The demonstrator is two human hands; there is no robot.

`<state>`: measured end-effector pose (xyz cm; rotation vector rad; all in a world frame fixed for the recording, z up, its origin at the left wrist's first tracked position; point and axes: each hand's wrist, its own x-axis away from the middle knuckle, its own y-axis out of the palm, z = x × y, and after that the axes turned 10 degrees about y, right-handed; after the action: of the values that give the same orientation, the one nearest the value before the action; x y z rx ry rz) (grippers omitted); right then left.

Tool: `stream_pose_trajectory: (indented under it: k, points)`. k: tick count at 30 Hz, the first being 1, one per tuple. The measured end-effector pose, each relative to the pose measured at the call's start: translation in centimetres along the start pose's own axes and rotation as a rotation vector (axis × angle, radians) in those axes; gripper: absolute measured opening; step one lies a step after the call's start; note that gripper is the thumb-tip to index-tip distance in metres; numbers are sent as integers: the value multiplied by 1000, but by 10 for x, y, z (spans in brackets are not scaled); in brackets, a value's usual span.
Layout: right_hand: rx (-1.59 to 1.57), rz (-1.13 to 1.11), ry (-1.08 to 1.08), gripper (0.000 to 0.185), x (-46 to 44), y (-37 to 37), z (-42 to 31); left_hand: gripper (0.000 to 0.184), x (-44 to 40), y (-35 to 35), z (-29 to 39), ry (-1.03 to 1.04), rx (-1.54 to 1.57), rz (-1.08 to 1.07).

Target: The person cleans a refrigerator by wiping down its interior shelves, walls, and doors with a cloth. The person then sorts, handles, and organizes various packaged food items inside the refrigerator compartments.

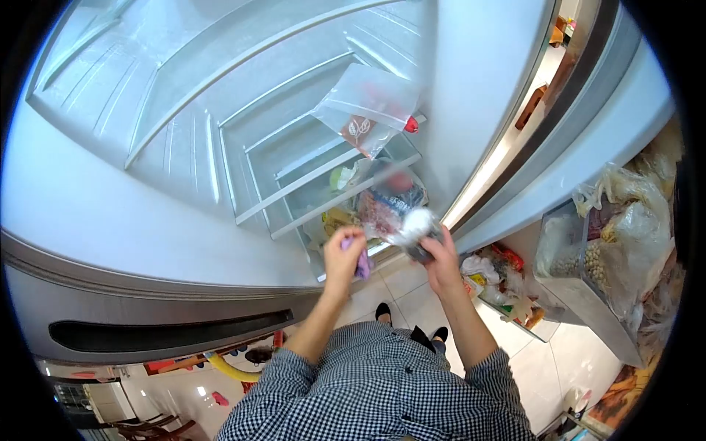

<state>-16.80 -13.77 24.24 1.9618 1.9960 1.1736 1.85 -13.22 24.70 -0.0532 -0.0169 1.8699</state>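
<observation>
My left hand point(343, 259) is closed around a purple cloth point(365, 264), in front of the lower part of the open fridge point(294, 81). Level with it, my right hand point(441, 262) grips a dark container with a white top point(421, 234); motion blur hides its exact kind. Just beyond both hands, a clear lower drawer point(300, 220) holds bagged food, including a bag with reddish contents point(379, 218). Above that, a clear zip bag with a leaf print point(360, 121) lies on a shelf near the right wall.
Glass shelves point(191, 110) span the fridge interior. On the right, a door bin point(562, 250) is stuffed with plastic bags point(625, 228) of food. A lower bin point(507, 287) holds more packages. Below is a tiled floor point(529, 367); the left door's dark handle recess point(169, 331) runs along its edge.
</observation>
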Motion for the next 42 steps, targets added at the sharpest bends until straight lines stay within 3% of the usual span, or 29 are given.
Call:
stream_pose_trajectory:
  k: [1,4,8,9,10,11,13,16,18,21,23,24,25,26,27,28,31,32,34,35,38,42]
  points:
    - [42,-47,-39,43,-13,23,-7,13,11,-3,-13,-115,30,38]
    - [178,-158,-165,43,-53,94,-28,14,29,-24,-40,-164,57,51]
    - [168,-277,-98,37,-139,159,-40,17,30,-44,-25,-199,157,95]
    - [466,-80,-224,41,-155,167,-44,17,32,-37,-7,-275,233,128]
    - [663,-84,-80,47,-152,173,-54,16,33,-47,-23,-226,235,144]
    - [1033,261,-600,45,-177,179,-23,14,37,-53,-23,-157,173,188]
    - [1196,691,-841,42,-173,197,-7,12,36,-70,-48,-110,180,224]
    - [910,224,-838,37,-113,153,-29,11,44,-54,-56,-132,190,169]
    - [833,202,-938,34,-73,105,-6,11,48,-36,-52,-167,182,78]
    - [957,347,-1076,21,-19,-3,41,12,60,12,-26,-245,158,-125]
    - [1181,582,-1009,21,26,-80,43,19,66,32,-63,-181,42,-309]
    - [1310,745,-1000,23,37,-129,48,24,74,51,-46,-201,-45,-443]
    - [1467,848,-822,30,60,-158,35,29,83,67,-59,-343,-18,-477]
    - [1652,967,-492,38,80,-172,17,39,89,84,-54,-258,-232,-600]
    - [1716,1071,-505,40,89,-194,14,52,91,92,-111,384,-458,-671]
    - [1777,1176,-515,42,96,-218,16,55,98,108,-99,463,-545,-691]
    - [1784,1040,-497,36,104,-278,23,61,108,156,-101,754,-775,-714]
    - [1686,995,-372,35,105,-287,18,62,110,167,-102,859,-847,-712]
    - [1486,898,-127,33,105,-308,9,58,114,183,-106,859,-836,-742]
    - [1382,933,-266,27,101,-331,14,55,114,190,-111,877,-830,-756]
    - [1066,972,-312,26,118,-352,-11,43,112,195,-115,883,-777,-770]
    - [1143,1019,-493,26,129,-386,-20,26,123,192,-104,833,-794,-776]
